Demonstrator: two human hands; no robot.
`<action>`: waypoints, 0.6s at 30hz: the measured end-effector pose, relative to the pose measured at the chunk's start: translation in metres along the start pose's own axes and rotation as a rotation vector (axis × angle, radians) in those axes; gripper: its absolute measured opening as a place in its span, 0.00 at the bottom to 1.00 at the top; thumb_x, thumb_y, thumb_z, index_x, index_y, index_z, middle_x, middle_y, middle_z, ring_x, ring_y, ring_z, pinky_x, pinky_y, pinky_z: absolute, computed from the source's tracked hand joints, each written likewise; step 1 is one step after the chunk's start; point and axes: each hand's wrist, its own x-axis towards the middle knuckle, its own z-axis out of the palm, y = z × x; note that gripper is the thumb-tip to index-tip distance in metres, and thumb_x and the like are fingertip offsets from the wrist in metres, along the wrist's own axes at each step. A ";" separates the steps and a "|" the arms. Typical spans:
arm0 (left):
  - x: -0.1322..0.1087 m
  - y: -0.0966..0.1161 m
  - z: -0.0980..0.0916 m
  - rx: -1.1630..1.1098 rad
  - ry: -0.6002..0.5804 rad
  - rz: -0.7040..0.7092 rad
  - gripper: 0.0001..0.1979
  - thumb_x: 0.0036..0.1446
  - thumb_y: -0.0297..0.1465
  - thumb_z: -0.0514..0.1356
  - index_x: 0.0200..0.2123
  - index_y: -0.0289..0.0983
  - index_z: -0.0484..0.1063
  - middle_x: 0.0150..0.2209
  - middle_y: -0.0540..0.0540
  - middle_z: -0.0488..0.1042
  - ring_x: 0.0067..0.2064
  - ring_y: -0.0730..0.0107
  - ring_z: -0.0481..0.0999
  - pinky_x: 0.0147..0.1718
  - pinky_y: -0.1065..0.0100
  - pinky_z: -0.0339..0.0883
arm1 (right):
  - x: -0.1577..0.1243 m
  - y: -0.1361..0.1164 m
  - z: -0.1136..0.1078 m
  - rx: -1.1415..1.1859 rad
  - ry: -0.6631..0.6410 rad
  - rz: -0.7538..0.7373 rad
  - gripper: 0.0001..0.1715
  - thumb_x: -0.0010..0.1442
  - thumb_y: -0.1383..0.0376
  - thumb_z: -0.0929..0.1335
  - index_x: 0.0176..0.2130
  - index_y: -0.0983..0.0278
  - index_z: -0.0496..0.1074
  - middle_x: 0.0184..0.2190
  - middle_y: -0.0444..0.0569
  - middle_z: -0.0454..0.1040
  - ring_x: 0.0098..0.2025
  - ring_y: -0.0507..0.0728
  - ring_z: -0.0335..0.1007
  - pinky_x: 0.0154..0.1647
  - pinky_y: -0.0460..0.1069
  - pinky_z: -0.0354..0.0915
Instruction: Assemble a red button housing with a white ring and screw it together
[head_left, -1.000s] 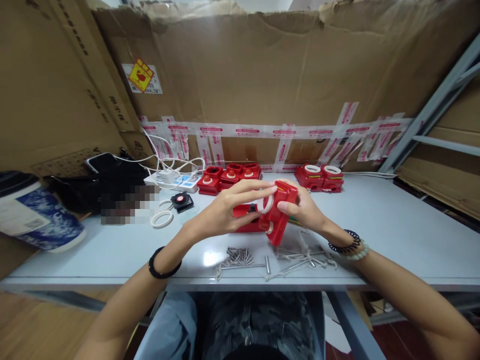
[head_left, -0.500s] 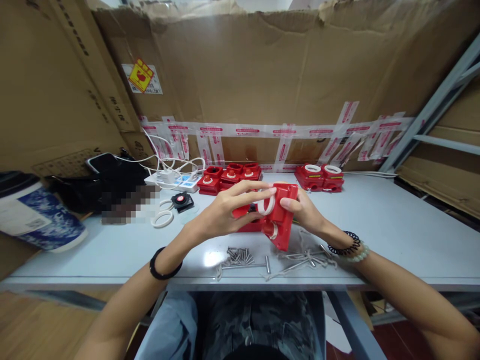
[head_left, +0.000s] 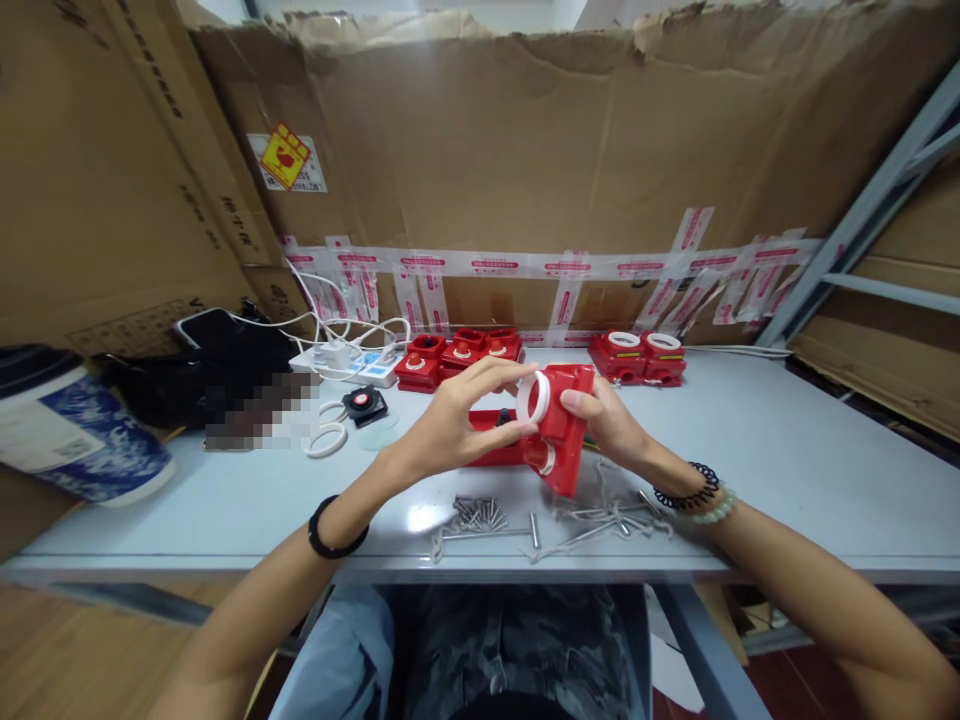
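Grey table point(head_left: 787, 450), walled in by cardboard, on which the work is laid out. Red housing point(head_left: 562, 435) — held above the table's near middle, clasped from behind by the right hand point(head_left: 611, 425); a white ring point(head_left: 534, 397) is pinched at its upper opening by the closed fingers of the left hand point(head_left: 450, 425), a second ring being already seated below. Two ringed housings point(head_left: 637, 355) are set at the back right, apparently finished; three ringless ones point(head_left: 457, 355) are left of them. Loose rings point(head_left: 324, 438), screws point(head_left: 476, 512) and pins point(head_left: 600, 520) are left unused — nothing is seen obstructing the hands.
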 end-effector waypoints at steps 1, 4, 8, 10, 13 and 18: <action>-0.001 0.000 0.001 0.016 -0.006 0.035 0.24 0.56 0.32 0.64 0.56 0.37 0.66 0.52 0.38 0.71 0.54 0.61 0.71 0.53 0.58 0.70 | 0.000 0.001 0.000 0.004 -0.001 0.010 0.23 0.49 0.51 0.71 0.38 0.66 0.70 0.30 0.47 0.74 0.29 0.52 0.68 0.30 0.47 0.65; -0.002 0.000 0.002 0.092 -0.040 0.165 0.21 0.59 0.25 0.59 0.56 0.39 0.65 0.54 0.39 0.69 0.57 0.63 0.70 0.54 0.58 0.69 | -0.002 0.003 0.000 0.082 -0.075 0.076 0.21 0.54 0.50 0.68 0.34 0.66 0.71 0.27 0.48 0.74 0.28 0.53 0.69 0.29 0.48 0.66; -0.001 0.002 -0.002 0.108 -0.074 0.214 0.21 0.60 0.21 0.56 0.56 0.42 0.65 0.59 0.40 0.66 0.62 0.61 0.65 0.57 0.53 0.66 | -0.002 0.004 -0.001 0.161 -0.154 0.113 0.22 0.57 0.49 0.64 0.34 0.66 0.72 0.29 0.50 0.76 0.30 0.54 0.71 0.32 0.49 0.67; 0.000 0.003 -0.002 0.048 -0.049 0.124 0.25 0.58 0.27 0.61 0.59 0.40 0.62 0.60 0.38 0.65 0.62 0.56 0.64 0.58 0.52 0.64 | -0.001 0.003 -0.001 0.112 -0.085 0.081 0.21 0.55 0.50 0.67 0.34 0.66 0.72 0.28 0.48 0.75 0.28 0.53 0.69 0.30 0.48 0.66; -0.001 0.003 -0.001 -0.016 0.009 -0.057 0.29 0.56 0.34 0.64 0.59 0.37 0.61 0.54 0.37 0.70 0.54 0.58 0.71 0.51 0.56 0.70 | 0.000 0.001 0.000 0.032 -0.019 0.026 0.22 0.51 0.51 0.70 0.35 0.66 0.70 0.28 0.46 0.73 0.28 0.51 0.67 0.27 0.46 0.64; -0.001 0.002 -0.001 0.038 -0.060 0.098 0.20 0.59 0.28 0.60 0.55 0.39 0.66 0.54 0.39 0.70 0.57 0.60 0.69 0.55 0.54 0.67 | -0.001 0.001 0.003 0.046 -0.039 0.071 0.22 0.52 0.50 0.69 0.35 0.67 0.69 0.27 0.47 0.72 0.27 0.52 0.66 0.27 0.47 0.63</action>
